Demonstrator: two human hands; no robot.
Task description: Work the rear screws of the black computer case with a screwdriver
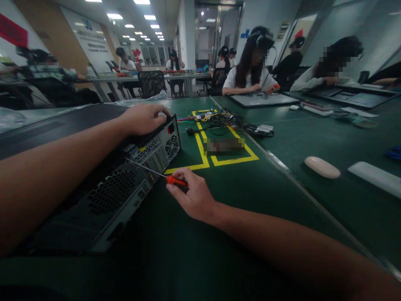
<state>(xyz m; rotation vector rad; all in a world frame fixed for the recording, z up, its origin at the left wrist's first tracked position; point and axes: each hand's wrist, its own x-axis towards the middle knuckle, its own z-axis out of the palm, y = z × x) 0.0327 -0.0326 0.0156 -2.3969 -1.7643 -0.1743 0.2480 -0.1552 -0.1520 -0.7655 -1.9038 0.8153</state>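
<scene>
A black desktop computer case [109, 196] lies at the left with its grey metal rear panel turned toward the right. My left hand [145, 119] is on its upper rear corner, fingers bent over the edge. In my right hand [194, 194] is a screwdriver [178, 182] with an orange and black handle, the fingers wrapped round it. Its long thin shaft points left across the rear panel. The tip appears to meet the panel's edge near a yellow sticker; exact contact is too small to tell. A round fan grille [171, 145] shows on the panel.
Behind the case lie bundled cables [224, 119] and a blurred-out object [224, 146] by yellow tape [234, 161]. A pinkish oval object [322, 167] and a white bar [376, 177] are at right. Across the table, a person [250, 71] works at a flat panel [263, 99].
</scene>
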